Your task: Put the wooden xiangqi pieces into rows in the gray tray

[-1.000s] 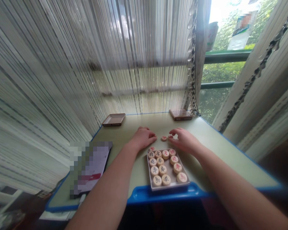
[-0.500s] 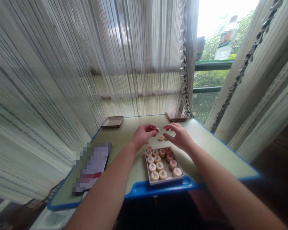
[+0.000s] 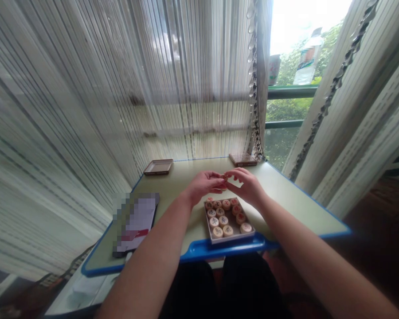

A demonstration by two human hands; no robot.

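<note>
Above the far side of an open box (image 3: 232, 239), my left hand (image 3: 204, 184) pinches a small round wooden piece (image 3: 224, 176). My right hand (image 3: 246, 182) meets it there, its thumb and finger closed at the same piece. The box holds several round pieces with characters, dark ones such as this piece (image 3: 228, 230) on the left and red ones such as this piece (image 3: 245, 227) on the right. A red-marked piece (image 3: 210, 200) lies just beyond the box's far left corner. Loose pieces under the hands are mostly hidden.
A shallow brown tray (image 3: 158, 166) stands at the table's back left, and a flat brown case (image 3: 243, 159) at the back right. A dark-edged, partly blurred flat object (image 3: 138, 223) lies on the left. The table (image 3: 299, 212) has a blue edge; curtains hang behind.
My right hand has moved left and its fingers have closed at the piece held by my left hand. The camera view has shifted slightly.
</note>
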